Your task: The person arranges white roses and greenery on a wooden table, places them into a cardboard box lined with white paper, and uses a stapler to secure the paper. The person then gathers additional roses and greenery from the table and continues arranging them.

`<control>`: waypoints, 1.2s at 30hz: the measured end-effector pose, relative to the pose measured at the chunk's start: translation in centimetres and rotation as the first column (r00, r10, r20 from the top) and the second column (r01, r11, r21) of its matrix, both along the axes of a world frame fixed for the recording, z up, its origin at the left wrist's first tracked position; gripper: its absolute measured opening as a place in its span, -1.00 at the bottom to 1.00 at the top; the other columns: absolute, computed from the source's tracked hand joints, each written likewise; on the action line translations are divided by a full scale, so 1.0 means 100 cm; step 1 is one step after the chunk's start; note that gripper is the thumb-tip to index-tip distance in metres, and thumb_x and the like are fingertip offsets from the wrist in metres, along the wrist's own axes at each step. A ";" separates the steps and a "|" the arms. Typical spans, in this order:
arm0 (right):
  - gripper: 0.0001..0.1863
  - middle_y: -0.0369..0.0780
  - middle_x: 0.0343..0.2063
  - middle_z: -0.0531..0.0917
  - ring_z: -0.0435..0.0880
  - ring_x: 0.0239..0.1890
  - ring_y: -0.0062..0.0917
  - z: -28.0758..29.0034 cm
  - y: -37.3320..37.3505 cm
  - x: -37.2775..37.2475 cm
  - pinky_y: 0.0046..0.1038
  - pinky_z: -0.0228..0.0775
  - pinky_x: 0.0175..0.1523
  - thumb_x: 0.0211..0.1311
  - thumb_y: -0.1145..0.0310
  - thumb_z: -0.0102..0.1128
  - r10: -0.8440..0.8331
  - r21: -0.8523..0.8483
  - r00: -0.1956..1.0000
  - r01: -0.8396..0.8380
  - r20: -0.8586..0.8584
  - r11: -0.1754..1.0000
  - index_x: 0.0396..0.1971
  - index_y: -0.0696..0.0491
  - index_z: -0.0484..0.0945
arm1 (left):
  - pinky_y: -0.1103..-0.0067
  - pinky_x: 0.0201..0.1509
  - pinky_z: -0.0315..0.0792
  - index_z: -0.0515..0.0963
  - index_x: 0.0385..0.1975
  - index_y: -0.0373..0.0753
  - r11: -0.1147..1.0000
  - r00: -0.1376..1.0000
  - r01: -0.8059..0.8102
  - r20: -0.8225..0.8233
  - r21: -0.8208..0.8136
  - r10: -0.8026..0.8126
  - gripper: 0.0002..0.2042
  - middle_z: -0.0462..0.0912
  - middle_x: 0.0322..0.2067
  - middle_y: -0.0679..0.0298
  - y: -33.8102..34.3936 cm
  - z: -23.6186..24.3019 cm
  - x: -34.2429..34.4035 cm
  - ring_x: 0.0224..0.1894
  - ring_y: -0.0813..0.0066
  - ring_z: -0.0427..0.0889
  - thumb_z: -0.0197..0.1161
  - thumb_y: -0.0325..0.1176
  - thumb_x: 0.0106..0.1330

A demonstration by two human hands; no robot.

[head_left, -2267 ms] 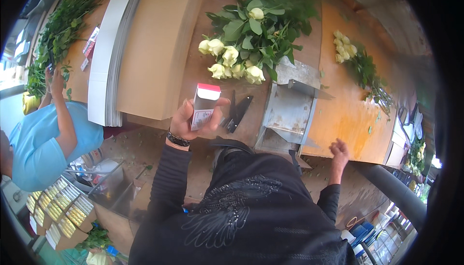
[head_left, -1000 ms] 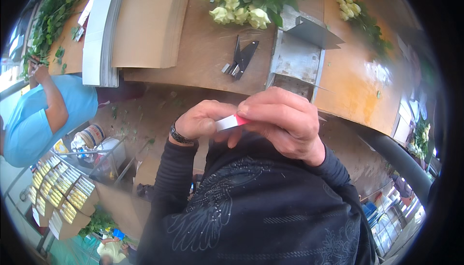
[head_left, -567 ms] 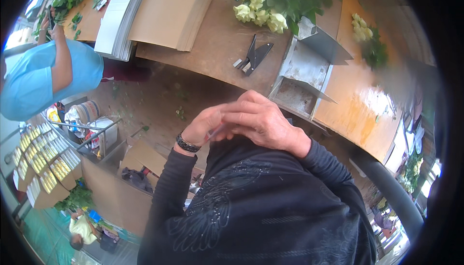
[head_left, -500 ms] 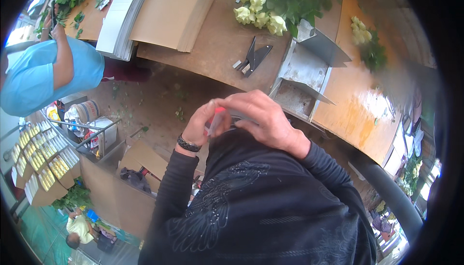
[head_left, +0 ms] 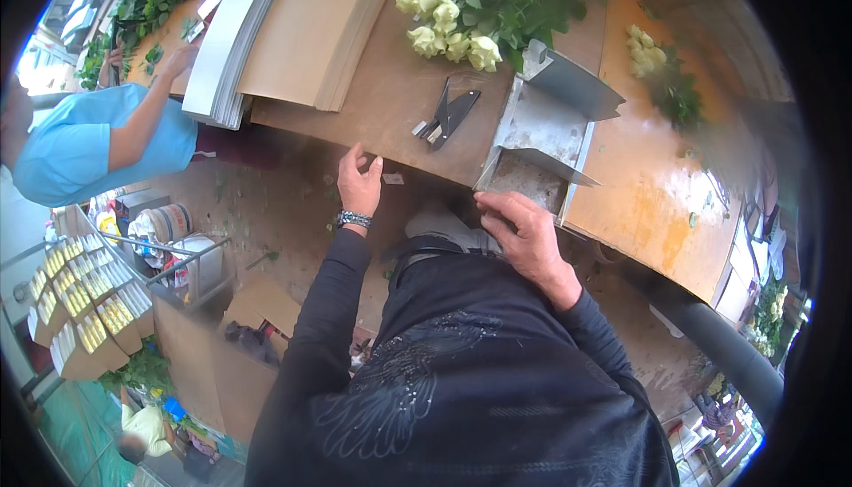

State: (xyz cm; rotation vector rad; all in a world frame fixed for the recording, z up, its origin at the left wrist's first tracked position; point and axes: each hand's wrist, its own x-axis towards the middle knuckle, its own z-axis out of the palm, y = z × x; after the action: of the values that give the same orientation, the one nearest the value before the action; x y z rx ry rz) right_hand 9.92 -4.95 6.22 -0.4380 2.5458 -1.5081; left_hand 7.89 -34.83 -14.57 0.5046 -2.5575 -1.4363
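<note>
My left hand (head_left: 359,183) is raised at the bench's front edge, fingers loosely bent and apart, holding nothing visible. A small white slip (head_left: 392,179) shows just right of it; whether it is falling or lying below I cannot tell. My right hand (head_left: 524,238) is lower, by the metal trough (head_left: 532,170), its fingers bent and apart with nothing visible in them. A black stapler-like tool (head_left: 457,114) lies on the brown bench (head_left: 373,87) beyond my hands. White roses (head_left: 426,41) with dense leaves lie behind the tool.
Stacked cardboard sheets (head_left: 293,34) lie at the bench's left. A co-worker in a blue shirt (head_left: 80,145) works farther left. More roses (head_left: 648,56) lie on the orange board (head_left: 666,221). Packed cartons (head_left: 80,300) and another person (head_left: 146,425) are at lower left; a dark pipe (head_left: 728,340) runs at right.
My hands have separated and moved outward, the left forward toward the bench edge. The small red-and-white box that they held earlier no longer shows in them.
</note>
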 end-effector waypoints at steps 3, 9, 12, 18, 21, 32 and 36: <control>-0.66 -0.10 -0.30 0.72 0.73 -0.23 -0.21 -0.005 0.008 0.005 -0.31 0.57 -0.11 0.19 0.60 0.36 -0.010 -0.011 1.000 0.011 0.017 1.000 -0.01 0.15 0.68 | 0.36 -0.11 0.61 0.61 0.02 -0.26 0.983 0.986 0.145 -0.064 -0.110 -0.152 -0.65 0.67 -0.19 0.11 0.019 0.016 -0.030 -0.26 0.25 0.70 0.44 -0.47 0.22; -0.67 -0.11 -0.22 0.77 0.78 -0.17 -0.26 -0.007 0.022 0.005 -0.35 0.61 -0.06 0.22 0.58 0.38 -0.022 0.045 1.000 0.022 -0.005 0.999 0.00 0.13 0.71 | 0.18 0.05 0.53 0.61 -0.05 -0.16 0.869 0.927 0.375 0.136 -0.323 -0.350 -0.70 0.59 -0.11 0.06 0.060 0.006 -0.091 -0.02 -0.05 0.62 0.39 -0.48 0.21; -0.69 -0.08 -0.28 0.72 0.71 -0.20 -0.14 -0.008 0.029 0.007 -0.24 0.57 -0.08 0.17 0.57 0.36 -0.066 0.006 0.997 0.066 -0.047 0.998 -0.05 0.15 0.70 | 0.23 -0.03 0.57 0.62 -0.08 -0.17 0.807 0.899 0.430 0.115 -0.404 -0.422 -0.72 0.60 -0.17 0.11 0.061 -0.004 -0.107 -0.12 0.04 0.67 0.38 -0.51 0.19; -0.71 -0.08 -0.32 0.71 0.71 -0.23 -0.15 -0.017 0.037 0.010 -0.25 0.57 -0.11 0.18 0.56 0.36 -0.159 0.085 0.987 0.160 -0.028 0.983 -0.07 0.16 0.70 | 0.20 -0.10 0.57 0.59 -0.25 -0.19 0.745 0.847 0.502 0.076 -0.440 -0.526 -0.87 0.62 -0.25 0.10 0.051 -0.009 -0.120 -0.17 -0.03 0.67 0.35 -0.48 0.23; -0.72 -0.08 -0.34 0.71 0.71 -0.26 -0.16 -0.020 0.027 0.002 -0.27 0.57 -0.13 0.19 0.56 0.37 -0.233 0.087 0.972 0.231 0.012 0.969 -0.07 0.16 0.70 | 0.11 -0.12 0.56 0.58 -0.30 -0.17 0.809 0.881 0.463 0.091 -0.363 -0.463 -0.92 0.66 -0.24 0.07 0.044 -0.010 -0.142 -0.19 -0.08 0.68 0.34 -0.42 0.26; -0.70 -0.12 -0.28 0.74 0.75 -0.21 -0.25 -0.018 -0.042 -0.077 -0.36 0.60 -0.07 0.20 0.61 0.34 -0.294 0.078 0.954 0.289 0.062 0.954 -0.04 0.16 0.69 | 0.15 -0.07 0.56 0.56 -0.28 -0.21 0.906 0.953 0.256 -0.070 -0.338 -0.296 -0.91 0.66 -0.25 0.10 -0.002 0.011 -0.274 -0.11 -0.04 0.68 0.30 -0.39 0.31; -0.69 -0.12 -0.28 0.75 0.76 -0.22 -0.28 -0.019 -0.052 -0.097 -0.37 0.60 -0.08 0.20 0.61 0.34 -0.317 0.126 0.945 0.306 0.077 0.944 -0.04 0.16 0.69 | 0.15 -0.06 0.56 0.60 -0.21 -0.20 0.900 0.945 0.273 -0.081 -0.339 -0.317 -0.86 0.68 -0.20 0.08 -0.001 0.013 -0.345 -0.09 -0.03 0.67 0.33 -0.32 0.33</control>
State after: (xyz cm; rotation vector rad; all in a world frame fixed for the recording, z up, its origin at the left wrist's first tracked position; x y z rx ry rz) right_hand 0.26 -10.12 4.30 0.0576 2.7011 -1.4258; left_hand -26.59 -34.89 -13.30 -0.0339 -2.7657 -1.0428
